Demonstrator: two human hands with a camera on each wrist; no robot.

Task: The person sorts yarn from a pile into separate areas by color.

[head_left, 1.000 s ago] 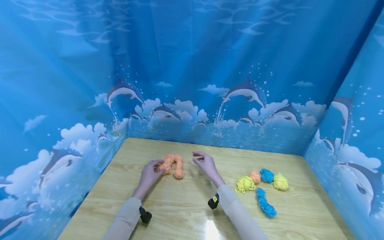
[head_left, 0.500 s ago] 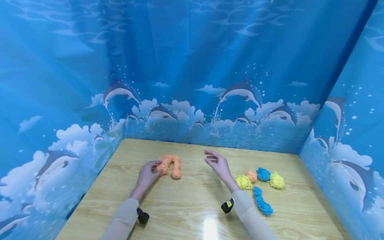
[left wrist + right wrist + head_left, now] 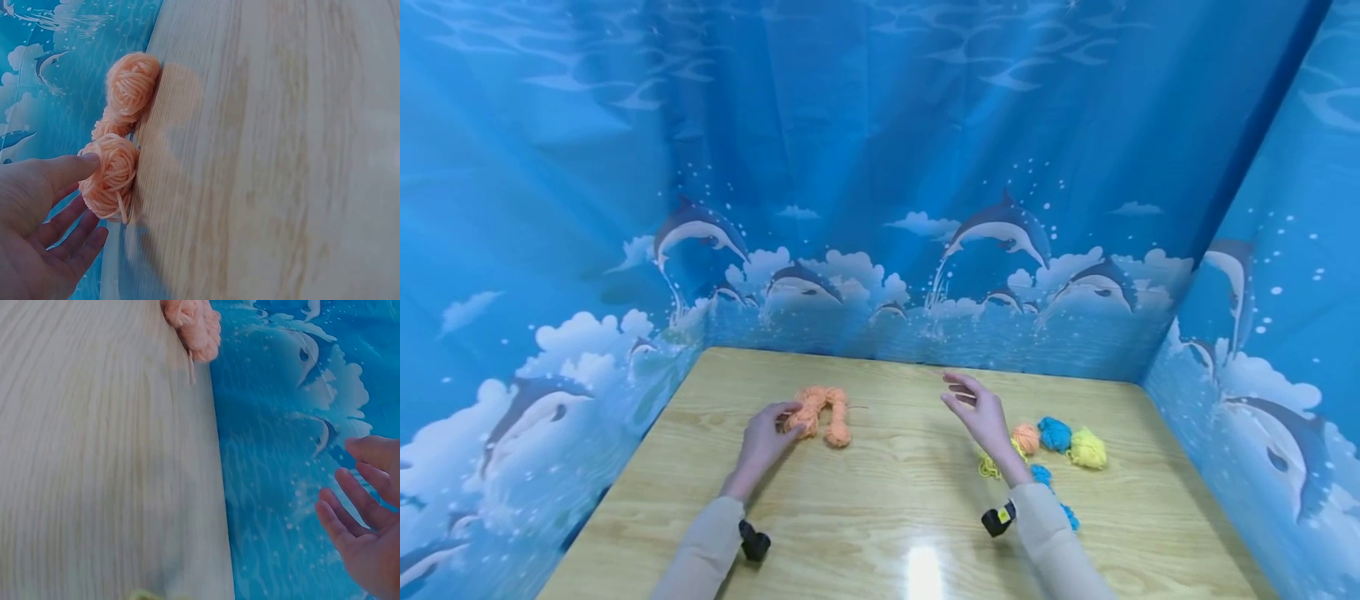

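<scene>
A skein of orange yarn (image 3: 811, 407) lies on the table in an arch, with a thin loose end to its right. My left hand (image 3: 767, 437) is at its left end; the left wrist view shows the thumb (image 3: 84, 164) over the near lump of orange yarn (image 3: 112, 181). Part of the index finger is hidden behind that lump, and the other fingers spread loosely below. Off to the right, my right hand (image 3: 981, 417) hovers with nothing in it. Its slightly bent fingers (image 3: 359, 500) show apart in the right wrist view.
To the right sit an orange ball (image 3: 1026, 437), a blue ball (image 3: 1055, 434) and a yellow ball (image 3: 1087, 448) of yarn. The right forearm partly covers a loose yellow bundle (image 3: 990, 465) and a blue skein (image 3: 1041, 475). A dolphin-print curtain (image 3: 865, 208) surrounds the table (image 3: 865, 508).
My right hand has moved to the right, away from the orange skein, and its forearm now overlaps the yellow bundle and blue skein. My left hand stays at the orange yarn.
</scene>
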